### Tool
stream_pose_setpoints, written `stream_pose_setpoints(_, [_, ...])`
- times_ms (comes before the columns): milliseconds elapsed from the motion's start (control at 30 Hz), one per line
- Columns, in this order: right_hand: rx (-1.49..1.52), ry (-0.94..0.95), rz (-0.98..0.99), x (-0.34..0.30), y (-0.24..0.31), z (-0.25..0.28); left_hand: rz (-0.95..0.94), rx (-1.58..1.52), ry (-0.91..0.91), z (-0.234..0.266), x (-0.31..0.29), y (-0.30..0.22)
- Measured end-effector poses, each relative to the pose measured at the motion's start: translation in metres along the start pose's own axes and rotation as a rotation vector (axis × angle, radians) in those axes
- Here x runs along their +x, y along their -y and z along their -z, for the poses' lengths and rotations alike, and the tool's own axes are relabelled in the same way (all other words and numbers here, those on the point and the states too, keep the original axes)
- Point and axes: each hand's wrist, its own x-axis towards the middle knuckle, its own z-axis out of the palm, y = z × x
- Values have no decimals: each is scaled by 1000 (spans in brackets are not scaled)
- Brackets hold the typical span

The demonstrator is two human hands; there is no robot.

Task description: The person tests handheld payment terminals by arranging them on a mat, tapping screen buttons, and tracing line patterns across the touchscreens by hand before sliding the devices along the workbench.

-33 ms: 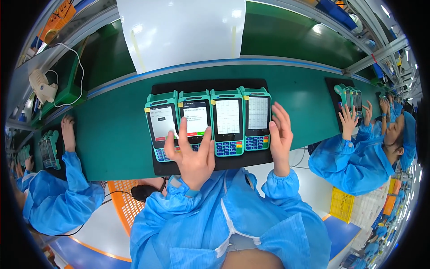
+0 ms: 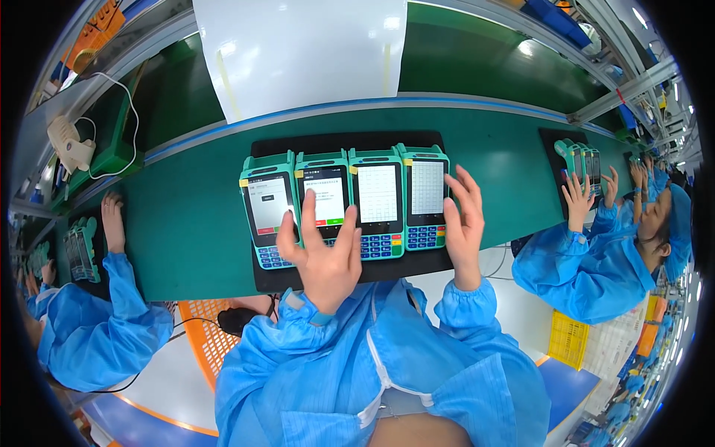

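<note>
Four terminals lie abreast — left hand spread over the left two; right hand, fingers parted, at the rightmost's edge.

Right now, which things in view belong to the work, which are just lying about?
In the work:
four green terminals, screens lit
black mat under them
left hand, over the two leftmost
right hand, beside the rightmost

Apparently just about:
white corded device, left
white sheet, far side
yellow crate, lower right

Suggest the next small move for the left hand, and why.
I'd likely tap the green on-screen button with the left hand: the button shows on the second terminal from the left, and that hand is spread over the terminal's lower part.
</note>
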Motion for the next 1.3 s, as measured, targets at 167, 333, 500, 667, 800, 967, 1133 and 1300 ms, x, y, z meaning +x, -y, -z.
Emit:
stream_pose_setpoints(167, [-376,55,212,22,10,-16,-3,-33,52,-22,36,-27])
stream_pose_setpoints(333, [-382,66,205,29,12,-23,-1,-70,33,-47,50,-38])
stream_pose_setpoints(500, [-453,-24,142,31,2,-7,34,21,27,-40,47,-26])
stream_pose_setpoints(667, [-472,-5,113,30,-4,11,92,90,26,-30,45,-19])
stream_pose_setpoints(800, [-471,21,108,20,-3,12,75,91,36,-30,39,-16])
stream_pose_setpoints(967, [-456,86,54,-14,-14,17,26,98,93,-24,7,-12])
stream_pose_setpoints(1133, [-433,127,0,-36,-11,21,8,117,163,-15,-26,-12])
stream_pose_setpoints(1300, [-456,116,23,-37,-14,21,4,90,158,-16,-28,-8])
